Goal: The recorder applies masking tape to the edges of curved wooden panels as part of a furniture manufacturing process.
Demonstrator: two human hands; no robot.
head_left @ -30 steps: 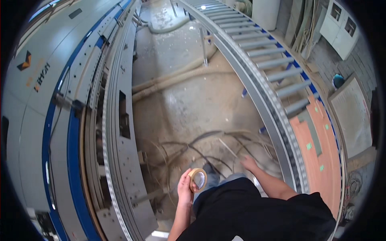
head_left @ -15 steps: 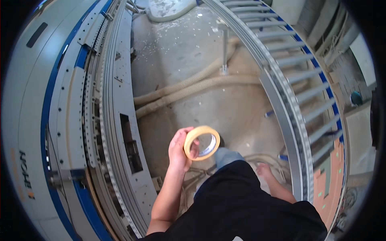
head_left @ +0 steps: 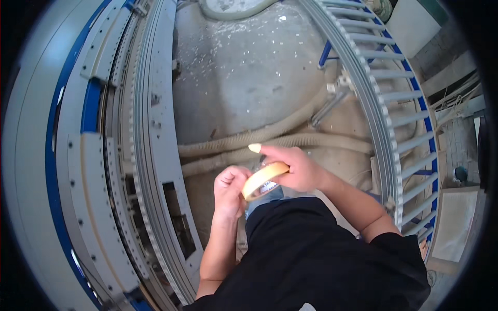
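Note:
A roll of yellow masking tape (head_left: 263, 177) is tilted nearly edge-on in front of my body, between my two hands. My left hand (head_left: 228, 193) grips its left side with curled fingers. On the far right side of the roll, my right hand (head_left: 300, 170) closes its thumb and lower fingers on the rim. Its index finger stretches out over the roll. At that fingertip shows a small pale yellow patch (head_left: 254, 148), perhaps a bit of tape; I cannot tell for certain.
A long machine bed with grey rails (head_left: 150, 119) runs along my left. To my right stands a roller conveyor (head_left: 402, 97) with a blue frame. Ribbed beige hoses (head_left: 290, 140) cross the floor (head_left: 223, 98) ahead, and white scraps are scattered on it.
My right hand has come up from beside my body to the tape roll. The roll has turned from showing its open ring to nearly edge-on. The view has shifted too.

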